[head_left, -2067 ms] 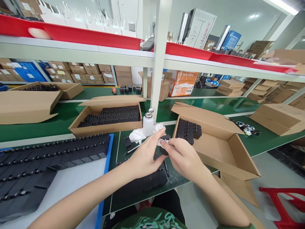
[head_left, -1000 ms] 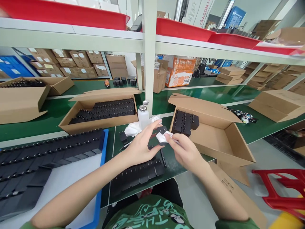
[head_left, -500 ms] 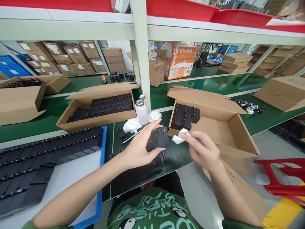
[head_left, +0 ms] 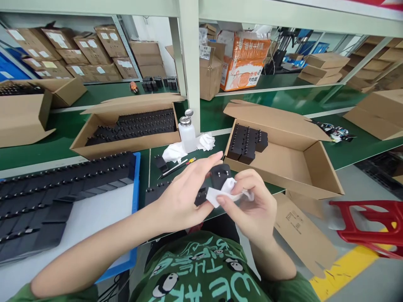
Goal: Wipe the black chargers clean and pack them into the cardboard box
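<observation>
My left hand (head_left: 185, 195) holds a small black plug adapter (head_left: 219, 174) between thumb and fingers, above the front edge of the green bench (head_left: 63, 147). My right hand (head_left: 253, 205) pinches a white wipe cloth (head_left: 222, 193) and presses it against the adapter. Under my hands a row of black adapters (head_left: 157, 191) lies on the bench. An open cardboard box (head_left: 302, 167) to the right holds a small block of black adapters (head_left: 247, 142) in its far left corner.
A white dispenser bottle (head_left: 187, 132) with crumpled wipes (head_left: 174, 152) stands by the shelf post (head_left: 189, 63). A second open box of adapters (head_left: 132, 128) is behind. A blue-rimmed tray (head_left: 135, 184) at left carries rows of adapters. A red stool (head_left: 371, 228) stands on the floor.
My right hand brought the wipe back from the right onto the adapter in my left hand. Both hands dropped closer to my body and the view tilted downward.
</observation>
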Motion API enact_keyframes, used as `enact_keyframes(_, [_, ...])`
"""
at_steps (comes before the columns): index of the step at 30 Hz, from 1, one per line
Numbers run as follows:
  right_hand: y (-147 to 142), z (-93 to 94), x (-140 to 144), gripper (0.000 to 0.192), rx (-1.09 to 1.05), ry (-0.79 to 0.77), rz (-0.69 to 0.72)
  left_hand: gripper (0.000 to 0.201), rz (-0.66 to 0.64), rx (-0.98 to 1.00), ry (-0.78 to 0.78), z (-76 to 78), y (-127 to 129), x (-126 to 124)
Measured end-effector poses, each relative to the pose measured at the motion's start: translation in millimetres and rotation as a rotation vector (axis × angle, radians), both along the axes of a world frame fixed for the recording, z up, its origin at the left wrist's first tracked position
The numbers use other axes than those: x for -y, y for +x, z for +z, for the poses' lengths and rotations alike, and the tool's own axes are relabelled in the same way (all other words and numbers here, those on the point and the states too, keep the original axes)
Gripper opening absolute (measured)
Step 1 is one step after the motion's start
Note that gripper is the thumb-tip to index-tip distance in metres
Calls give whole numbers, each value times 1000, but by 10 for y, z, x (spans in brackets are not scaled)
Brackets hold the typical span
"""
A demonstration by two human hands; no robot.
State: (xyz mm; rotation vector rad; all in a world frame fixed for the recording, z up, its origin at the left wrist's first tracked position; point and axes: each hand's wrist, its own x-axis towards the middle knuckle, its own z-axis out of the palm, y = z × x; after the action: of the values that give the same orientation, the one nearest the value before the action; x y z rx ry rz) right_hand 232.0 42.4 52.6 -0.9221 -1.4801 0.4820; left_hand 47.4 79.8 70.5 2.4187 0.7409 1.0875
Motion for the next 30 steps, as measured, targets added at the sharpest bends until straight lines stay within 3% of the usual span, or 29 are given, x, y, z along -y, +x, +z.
enact_keyframes(4, [168, -98, -126, 14, 61, -41, -21, 78, 35, -1, -158, -178, -63, -218])
enact_keyframes(8, [523, -332, -106, 14, -123, -100, -325, 83, 228, -72, -388, -499, -3, -887])
enact_keyframes(10, [615, -446, -31, 18, -193, -129, -390, 71, 256, -113, -386, -661, 118, -1237])
enact_keyframes(13, [629, -585, 103, 33, -218, -271, -362, 39, 222, -176, -362, -858, 358, -1578])
enact_keyframes(15, [605, -672, 173, 41, -211, -409, -381, 35, 184, -213, -349, -929, 500, -1691])
enact_keyframes(18, [569, -823, 235, 31, -141, -557, -445, 41, 166, -264, -357, -865, 560, -1748])
enact_keyframes(21, [526, -949, 288, 23, -39, -616, -387, 64, 175, -281, -357, -564, 272, -1560])
enact_keyframes(23, [480, -972, 336, 23, -17, -686, -269, 61, 160, -243, -212, -308, -120, -1197])
enact_keyframes(25, [411, -949, 376, 25, -50, -782, -154, 53, 207, -201, -118, -131, -572, -662])
enact_keyframes(27, [312, -922, 383, 25, -114, -774, -126, 51, 331, -113, -160, -132, -970, -73])
enact_keyframes(30, [118, -960, 317, 18, 41, -421, -163, 64, 464, -230, -356, -486, -1312, 620])
